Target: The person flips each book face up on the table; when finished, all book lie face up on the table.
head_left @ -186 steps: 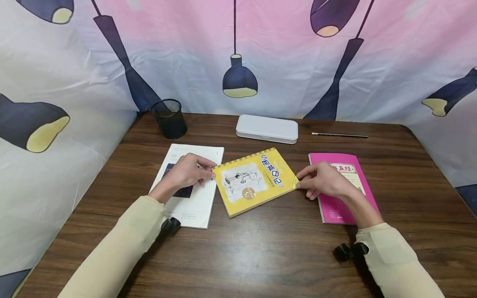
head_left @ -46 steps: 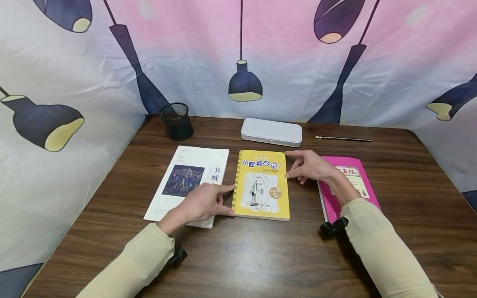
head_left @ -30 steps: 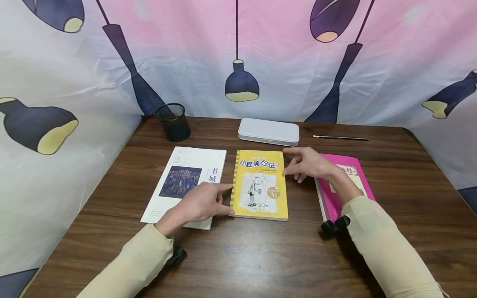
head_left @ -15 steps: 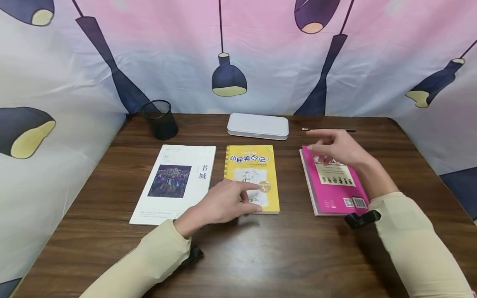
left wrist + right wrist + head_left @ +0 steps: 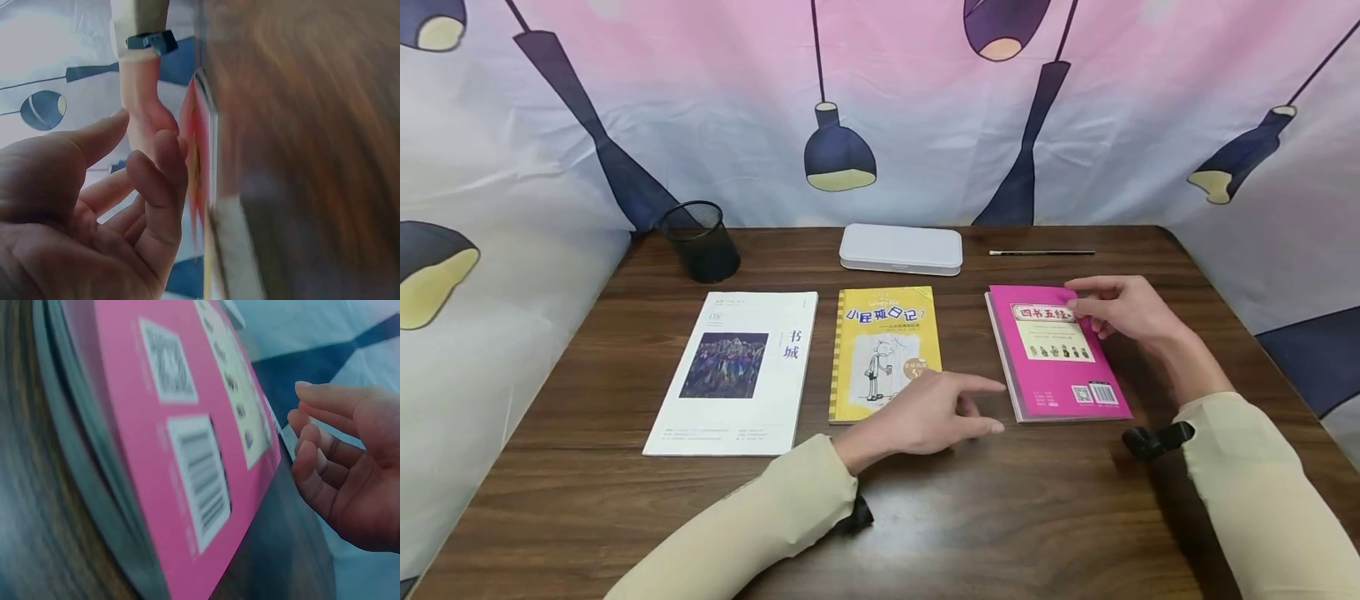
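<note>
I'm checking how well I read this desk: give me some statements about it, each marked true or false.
1. The yellow book lies between the white book and the pink book. True.
2. The left hand grips the white book. False: that hand holds nothing.
3. The right hand is nearest the pink book. True.
4. The black cup lies on its side. False: it stands upright.
5. The thin stick lies on the desk. True.

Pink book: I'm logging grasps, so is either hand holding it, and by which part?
No hold shows. The left hand is left of the pink book, the right hand by its far right corner; contact there is unclear.
</note>
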A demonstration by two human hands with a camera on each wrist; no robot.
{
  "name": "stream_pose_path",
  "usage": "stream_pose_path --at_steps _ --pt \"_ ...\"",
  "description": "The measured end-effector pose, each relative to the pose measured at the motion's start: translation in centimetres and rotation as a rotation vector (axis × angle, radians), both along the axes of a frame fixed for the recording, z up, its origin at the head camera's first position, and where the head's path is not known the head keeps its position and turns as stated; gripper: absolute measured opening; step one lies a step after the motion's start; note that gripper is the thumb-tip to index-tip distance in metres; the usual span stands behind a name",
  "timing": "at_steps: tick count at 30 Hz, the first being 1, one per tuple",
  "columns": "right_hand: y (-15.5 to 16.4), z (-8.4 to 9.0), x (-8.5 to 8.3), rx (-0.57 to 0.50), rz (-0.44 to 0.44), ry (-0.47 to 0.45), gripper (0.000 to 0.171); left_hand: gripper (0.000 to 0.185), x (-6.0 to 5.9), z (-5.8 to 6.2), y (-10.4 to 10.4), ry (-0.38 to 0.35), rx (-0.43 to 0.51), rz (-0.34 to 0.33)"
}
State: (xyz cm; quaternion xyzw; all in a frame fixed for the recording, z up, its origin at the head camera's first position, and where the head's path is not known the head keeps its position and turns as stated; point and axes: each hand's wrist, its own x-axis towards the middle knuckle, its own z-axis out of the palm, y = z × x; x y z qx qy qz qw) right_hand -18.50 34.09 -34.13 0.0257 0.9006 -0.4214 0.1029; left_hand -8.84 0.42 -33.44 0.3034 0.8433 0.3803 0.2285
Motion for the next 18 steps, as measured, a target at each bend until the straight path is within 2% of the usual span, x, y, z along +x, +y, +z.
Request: stream_pose_path --at_steps 6,9,13,18 --pt "0.9 -0.9 -0.1 0.024 -0.043 0.009 0.059 0.054 -0.3 -0.3 2.8 -0.044 0.017 -0.01" --pt "1.2 -1.3 -0.2 0.023 -0.051 0.014 0.058 0.053 -0.3 -0.6 3.9 -0.057 -0.005 -0.007" --pt "1.5 -1.7 -0.4 0.022 -0.049 0.01 0.056 0.051 -0.3 -1.3 5.0 -0.08 -0.057 0.03" --pt "1.6 -1.9 -0.7 0.028 -0.031 0.006 0.053 0.046 -0.3 -1.9 5.8 -0.033 -0.106 0.074"
